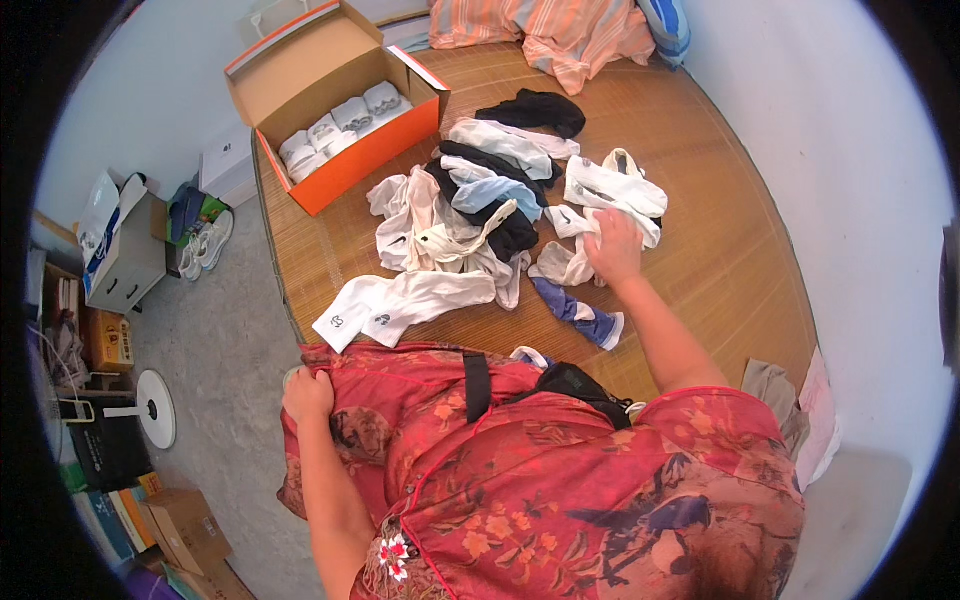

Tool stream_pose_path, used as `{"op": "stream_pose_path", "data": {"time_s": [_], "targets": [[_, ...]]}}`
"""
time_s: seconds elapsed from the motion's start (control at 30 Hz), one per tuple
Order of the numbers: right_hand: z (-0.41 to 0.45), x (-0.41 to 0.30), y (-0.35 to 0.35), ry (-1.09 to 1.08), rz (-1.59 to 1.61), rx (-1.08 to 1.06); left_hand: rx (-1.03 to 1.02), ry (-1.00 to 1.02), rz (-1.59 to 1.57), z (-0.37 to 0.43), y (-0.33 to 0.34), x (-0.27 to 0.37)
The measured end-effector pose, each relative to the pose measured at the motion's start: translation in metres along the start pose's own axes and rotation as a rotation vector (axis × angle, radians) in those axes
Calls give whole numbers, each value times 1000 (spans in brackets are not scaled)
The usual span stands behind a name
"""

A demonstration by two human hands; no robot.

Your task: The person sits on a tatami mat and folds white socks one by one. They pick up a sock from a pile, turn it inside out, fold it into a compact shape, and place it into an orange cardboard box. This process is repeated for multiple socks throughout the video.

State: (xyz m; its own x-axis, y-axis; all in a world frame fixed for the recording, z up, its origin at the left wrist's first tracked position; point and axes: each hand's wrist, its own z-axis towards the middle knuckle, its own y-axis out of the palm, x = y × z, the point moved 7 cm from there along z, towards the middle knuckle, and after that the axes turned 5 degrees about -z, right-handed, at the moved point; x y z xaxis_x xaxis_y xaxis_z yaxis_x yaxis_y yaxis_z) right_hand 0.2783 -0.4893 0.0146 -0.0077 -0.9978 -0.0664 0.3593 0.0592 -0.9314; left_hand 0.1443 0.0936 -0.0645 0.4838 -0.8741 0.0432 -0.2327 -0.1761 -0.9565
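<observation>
My right hand (pixel 616 244) reaches into the sock pile and touches white socks; its fingertips are partly hidden, so a grip is unclear. Just left of it is a white sock with a Nike swoosh (pixel 568 222). White crew socks (pixel 611 187) lie beyond it, and a blue-and-white sock (pixel 577 311) lies nearer me. My left hand (pixel 309 395) rests on the red patterned garment (pixel 442 405) at my knee, fingers curled out of sight. Two white socks (pixel 405 300) lie flat side by side in front of me. Loose white, black and light blue socks (pixel 499 193) are heaped in the middle.
An open orange shoebox (pixel 367 165) with several rolled pale socks (pixel 352 114) stands at the back left on the woven mat (pixel 720 225). Orange striped bedding (pixel 547 34) lies at the far edge. On the floor at left are sneakers (pixel 206 244) and a round white base (pixel 156 409).
</observation>
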Motion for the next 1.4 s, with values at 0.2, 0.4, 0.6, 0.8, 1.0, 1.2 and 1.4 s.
{"op": "stream_pose_path", "data": {"time_s": [0.2,0.4,0.6,0.8,1.0,1.2,1.4], "targets": [[28,74,22,274,-253,-74,8,-13,12,-1,1,0],[52,113,26,268,-231,-390,-9,-11,20,7,9,-6],[79,109,13,185,-381,-258,11,-16,13,6,7,-6],[93,99,-1,173,-174,-484,57,-22,-4,1,1,-2],[133,82,-71,230,980,-83,144,-9,-63,-3,-2,-4],[133,-67,-62,-22,1644,-483,370,186,-449,-20,-14,2],[8,-303,-39,-147,1802,-1419,77,123,-1853,-94,-39,28]]}}
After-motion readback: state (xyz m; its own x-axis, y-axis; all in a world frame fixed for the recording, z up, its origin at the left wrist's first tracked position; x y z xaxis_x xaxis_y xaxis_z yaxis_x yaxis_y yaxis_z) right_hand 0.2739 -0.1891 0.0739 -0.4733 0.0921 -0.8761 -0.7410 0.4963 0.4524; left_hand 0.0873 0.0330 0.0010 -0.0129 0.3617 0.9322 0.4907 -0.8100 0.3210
